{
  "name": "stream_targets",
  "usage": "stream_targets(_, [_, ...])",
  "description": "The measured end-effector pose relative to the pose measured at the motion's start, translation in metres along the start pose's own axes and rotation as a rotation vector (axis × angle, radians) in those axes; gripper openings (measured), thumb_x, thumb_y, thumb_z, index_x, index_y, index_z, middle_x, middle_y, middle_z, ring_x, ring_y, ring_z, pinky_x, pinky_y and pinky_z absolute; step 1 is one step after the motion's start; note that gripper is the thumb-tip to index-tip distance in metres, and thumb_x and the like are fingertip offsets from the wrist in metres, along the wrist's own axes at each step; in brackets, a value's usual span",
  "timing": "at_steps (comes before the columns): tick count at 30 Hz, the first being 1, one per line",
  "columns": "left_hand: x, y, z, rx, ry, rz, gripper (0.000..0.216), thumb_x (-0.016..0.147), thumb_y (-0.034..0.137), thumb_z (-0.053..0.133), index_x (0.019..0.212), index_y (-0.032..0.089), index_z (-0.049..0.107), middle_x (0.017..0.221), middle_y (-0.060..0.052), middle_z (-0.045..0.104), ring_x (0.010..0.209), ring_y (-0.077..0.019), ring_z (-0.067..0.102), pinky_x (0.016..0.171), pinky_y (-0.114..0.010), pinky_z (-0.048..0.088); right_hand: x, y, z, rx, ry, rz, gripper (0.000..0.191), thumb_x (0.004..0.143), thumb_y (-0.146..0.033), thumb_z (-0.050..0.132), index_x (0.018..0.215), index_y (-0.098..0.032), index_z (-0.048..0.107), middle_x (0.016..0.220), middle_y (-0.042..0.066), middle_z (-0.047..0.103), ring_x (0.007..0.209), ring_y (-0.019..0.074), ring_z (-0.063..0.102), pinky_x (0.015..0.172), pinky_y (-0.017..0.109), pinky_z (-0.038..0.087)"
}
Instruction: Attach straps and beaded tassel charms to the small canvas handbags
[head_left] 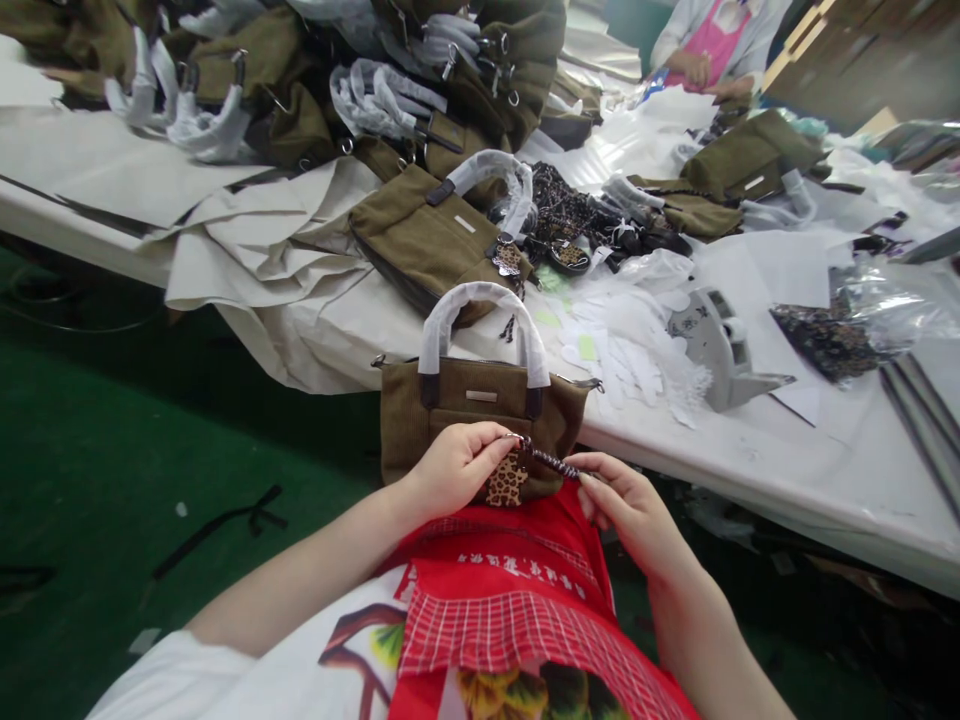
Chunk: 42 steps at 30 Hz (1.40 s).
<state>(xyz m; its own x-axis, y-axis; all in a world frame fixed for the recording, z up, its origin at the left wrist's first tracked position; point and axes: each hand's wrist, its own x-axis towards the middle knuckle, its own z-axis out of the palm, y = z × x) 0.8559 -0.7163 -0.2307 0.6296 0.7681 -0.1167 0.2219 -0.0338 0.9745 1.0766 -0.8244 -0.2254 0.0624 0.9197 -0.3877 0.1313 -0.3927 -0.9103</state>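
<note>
An olive-brown handbag (409, 415) with wrapped white handles (480, 292) stands upright against the table edge, right in front of my lap. Before it, a dark braided cord (553, 461) stretches between my two hands. My left hand (461, 465) pinches the cord's left end between thumb and fingertips, where a small metal piece shows. The other end is gripped by the thumb and fingers of my right hand (619, 500). A leopard-print charm (507, 480) hangs just below my left fingertips, over the bag's front.
Another olive bag (427, 235) with a leopard charm lies on the white table (750, 465). Beyond it are piled bags (292, 90), dark patterned straps (562, 205) and a grey tape dispenser (709, 345). Across the table sits a person in a pink apron (709, 50).
</note>
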Motion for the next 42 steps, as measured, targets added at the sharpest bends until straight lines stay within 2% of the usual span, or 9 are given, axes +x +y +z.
stream_targets(3, [-0.001, 0.001, 0.002, -0.071, -0.011, -0.063, 0.035, 0.091, 0.042, 0.054, 0.085, 0.012, 0.070, 0.070, -0.003, 0.068, 0.062, -0.0135, 0.059, 0.055, -0.022, 0.044, 0.002, 0.000, -0.004, -0.198, 0.021, -0.062, 0.028, 0.092, -0.040, 0.054, 0.106, -0.020, 0.067, 0.069, 0.001, 0.063, 0.064, 0.0158, 0.058, 0.064, 0.029, 0.047])
stream_targets(7, [-0.001, 0.000, 0.007, -0.131, -0.035, -0.128, 0.036, 0.088, 0.044, 0.057, 0.082, 0.011, 0.069, 0.066, -0.004, 0.068, 0.056, -0.0139, 0.059, 0.051, -0.022, 0.044, 0.004, -0.010, -0.001, -0.498, 0.208, -0.393, 0.017, 0.088, -0.030, 0.060, 0.099, -0.024, 0.071, 0.110, 0.009, 0.066, 0.105, 0.0245, 0.060, 0.094, 0.039, 0.046])
stream_targets(18, [-0.001, 0.013, 0.014, 0.330, 0.066, 0.082, 0.025, 0.091, 0.030, 0.052, 0.081, 0.016, 0.070, 0.074, -0.002, 0.072, 0.066, -0.0145, 0.065, 0.061, -0.023, 0.047, 0.013, -0.027, 0.039, -0.596, 0.323, -0.682, 0.009, 0.088, -0.019, 0.061, 0.089, -0.021, 0.070, 0.080, 0.003, 0.067, 0.074, 0.0163, 0.061, 0.069, 0.030, 0.048])
stream_targets(25, [-0.016, 0.021, 0.038, 0.800, 0.121, 0.469, 0.041, 0.093, 0.024, 0.042, 0.125, 0.002, 0.054, 0.094, -0.017, 0.073, 0.075, -0.0259, 0.070, 0.066, -0.037, 0.055, 0.007, -0.029, 0.043, -0.373, 0.295, -0.540, 0.014, 0.090, -0.021, 0.057, 0.081, -0.019, 0.069, 0.077, 0.003, 0.063, 0.069, 0.0150, 0.058, 0.065, 0.028, 0.046])
stream_targets(28, [-0.018, 0.031, 0.038, 0.667, 0.029, 0.537, 0.052, 0.090, 0.028, 0.048, 0.134, 0.000, 0.046, 0.093, -0.014, 0.072, 0.075, -0.0230, 0.069, 0.068, -0.035, 0.055, 0.002, -0.029, 0.032, -0.209, 0.240, -0.480, 0.021, 0.092, -0.024, 0.056, 0.073, -0.019, 0.065, 0.072, 0.001, 0.057, 0.067, 0.0144, 0.054, 0.063, 0.028, 0.042])
stream_targets(33, [-0.002, 0.051, 0.016, 0.375, 0.060, 0.438, 0.032, 0.094, 0.024, 0.043, 0.116, 0.014, 0.064, 0.098, -0.009, 0.066, 0.091, -0.0180, 0.063, 0.085, -0.031, 0.050, -0.005, -0.025, 0.010, 0.237, -0.102, -0.303, 0.022, 0.093, -0.035, 0.056, 0.080, -0.019, 0.064, 0.079, 0.002, 0.054, 0.074, 0.0159, 0.050, 0.068, 0.029, 0.040])
stream_targets(35, [0.006, 0.056, 0.008, 0.249, -0.051, 0.423, 0.029, 0.095, 0.025, 0.043, 0.106, 0.014, 0.068, 0.102, -0.009, 0.064, 0.097, -0.0183, 0.061, 0.089, -0.030, 0.048, -0.005, -0.024, 0.005, 0.319, -0.195, -0.267, 0.023, 0.092, -0.038, 0.057, 0.080, -0.019, 0.063, 0.081, 0.003, 0.053, 0.076, 0.0170, 0.049, 0.069, 0.030, 0.040])
stream_targets(39, [0.014, 0.059, 0.004, -0.015, -0.320, 0.286, 0.036, 0.098, 0.033, 0.037, 0.097, 0.013, 0.068, 0.090, -0.008, 0.067, 0.082, -0.0167, 0.062, 0.075, -0.028, 0.050, -0.001, -0.029, 0.000, 0.176, -0.239, -0.364, 0.022, 0.094, -0.035, 0.056, 0.083, -0.020, 0.067, 0.085, 0.004, 0.056, 0.082, 0.0184, 0.052, 0.074, 0.031, 0.040])
stream_targets(42, [0.015, 0.058, 0.006, -0.024, -0.307, 0.216, 0.027, 0.091, 0.036, 0.055, 0.086, 0.012, 0.066, 0.079, -0.005, 0.066, 0.068, -0.0137, 0.058, 0.062, -0.024, 0.046, 0.002, -0.036, -0.005, 0.021, -0.237, -0.432, 0.015, 0.094, -0.029, 0.057, 0.087, -0.021, 0.069, 0.083, 0.003, 0.057, 0.079, 0.0164, 0.053, 0.073, 0.030, 0.041])
